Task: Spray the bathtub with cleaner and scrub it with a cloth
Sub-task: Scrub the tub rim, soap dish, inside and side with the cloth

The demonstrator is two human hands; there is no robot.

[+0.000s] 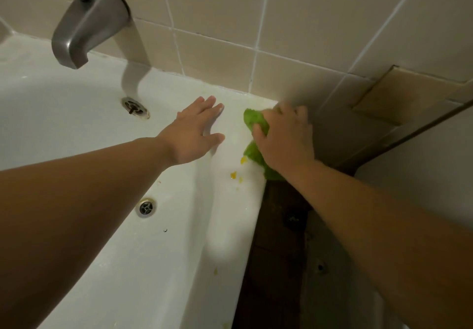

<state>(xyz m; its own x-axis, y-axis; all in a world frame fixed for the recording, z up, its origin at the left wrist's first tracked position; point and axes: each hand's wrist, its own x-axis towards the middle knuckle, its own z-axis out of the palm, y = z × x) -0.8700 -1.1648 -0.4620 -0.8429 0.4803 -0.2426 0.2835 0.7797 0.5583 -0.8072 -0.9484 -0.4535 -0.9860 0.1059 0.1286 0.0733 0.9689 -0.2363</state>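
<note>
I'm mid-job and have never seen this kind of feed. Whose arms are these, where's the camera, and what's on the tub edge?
There is no machine here: a person wears one camera on the head, looking down at their own bare arms. The left hand lies flat and open on the white bathtub rim. The right hand grips a green cloth against the rim's corner by the tiled wall. Yellow spots sit on the rim near the cloth. The tub spout and two drains are to the left. No spray bottle shows.

right hand [285, 138] gripping green cloth [256, 123] on bathtub [238, 200] rim
</note>
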